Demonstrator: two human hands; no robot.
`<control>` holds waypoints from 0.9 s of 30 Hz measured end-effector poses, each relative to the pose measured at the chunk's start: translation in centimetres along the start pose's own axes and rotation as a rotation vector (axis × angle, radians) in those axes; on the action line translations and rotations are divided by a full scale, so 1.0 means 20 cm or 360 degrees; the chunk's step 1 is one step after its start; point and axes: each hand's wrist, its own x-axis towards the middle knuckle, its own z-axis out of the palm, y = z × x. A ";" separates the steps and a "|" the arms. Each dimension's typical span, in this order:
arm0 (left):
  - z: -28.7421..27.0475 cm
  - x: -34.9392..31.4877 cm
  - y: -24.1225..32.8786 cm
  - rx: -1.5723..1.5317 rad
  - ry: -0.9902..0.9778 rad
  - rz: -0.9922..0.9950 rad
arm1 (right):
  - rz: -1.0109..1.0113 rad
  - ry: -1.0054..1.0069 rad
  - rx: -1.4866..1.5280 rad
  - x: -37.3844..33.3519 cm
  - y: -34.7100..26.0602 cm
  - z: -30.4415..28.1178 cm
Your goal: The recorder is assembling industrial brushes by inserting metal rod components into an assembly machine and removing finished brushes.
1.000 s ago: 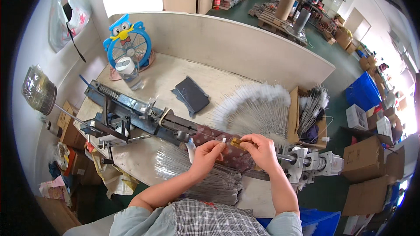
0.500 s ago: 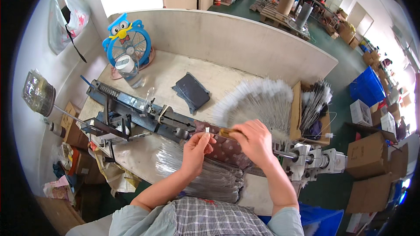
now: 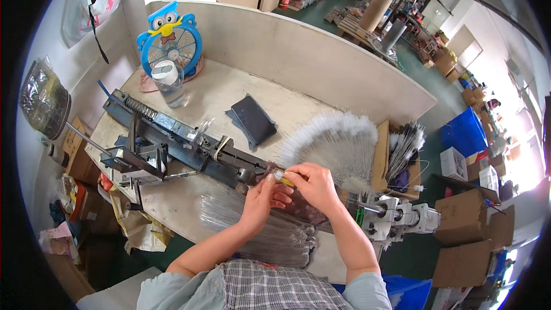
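Over the dark metal bench machine point(image 3: 189, 143), my two hands meet. My left hand point(image 3: 263, 202) pinches a small white piece point(image 3: 278, 174) between thumb and forefinger, its other fingers loosely curled. Closed around a small yellow, stick-like thing point(image 3: 286, 181) is my right hand point(image 3: 314, 183); its tip touches or nearly touches the white piece. Fingers hide most of both. Beneath my hands lies a dark reddish spotted cloth point(image 3: 304, 209). Nearest to me is a thick bundle of thin grey wires point(image 3: 258, 229).
Thin wire brushes with white tips point(image 3: 333, 135) fan out at right, beside a cardboard box point(image 3: 381, 155) of more. A dark phone-like slab point(image 3: 252, 119), water jug point(image 3: 169, 83) and blue fan point(image 3: 171, 43) stand farther back. Shaft-and-block machinery point(image 3: 396, 215) sits right.
My right hand has moved left and closer, bringing the yellow thing to the white piece at my left fingertips. The whole view has shifted slightly.
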 end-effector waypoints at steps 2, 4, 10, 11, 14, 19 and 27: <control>0.02 0.02 0.02 -0.0051 0.0039 -0.0056 | -0.0146 0.0123 -0.0202 -0.01 0.00 0.01; 0.04 0.02 0.00 -0.0425 0.0171 -0.0069 | -0.0293 0.0230 -0.0377 -0.05 -0.03 0.03; 0.03 0.01 -0.04 -0.0565 0.0136 0.0097 | -0.0515 0.0614 -0.0656 -0.07 -0.07 0.12; 0.04 0.00 -0.04 -0.0572 0.0144 0.0109 | -0.0514 0.0622 -0.0643 -0.08 -0.07 0.12; 0.05 0.00 -0.08 -0.0524 0.0186 0.0181 | -0.0636 0.0664 -0.0630 -0.10 -0.04 0.08; 0.04 0.02 -0.09 -0.0507 0.0180 0.0250 | -0.0739 0.0558 -0.0617 -0.10 0.01 0.05; 0.06 0.03 -0.07 -0.0515 0.0192 0.0229 | -0.0705 0.0503 -0.0515 -0.10 -0.01 0.02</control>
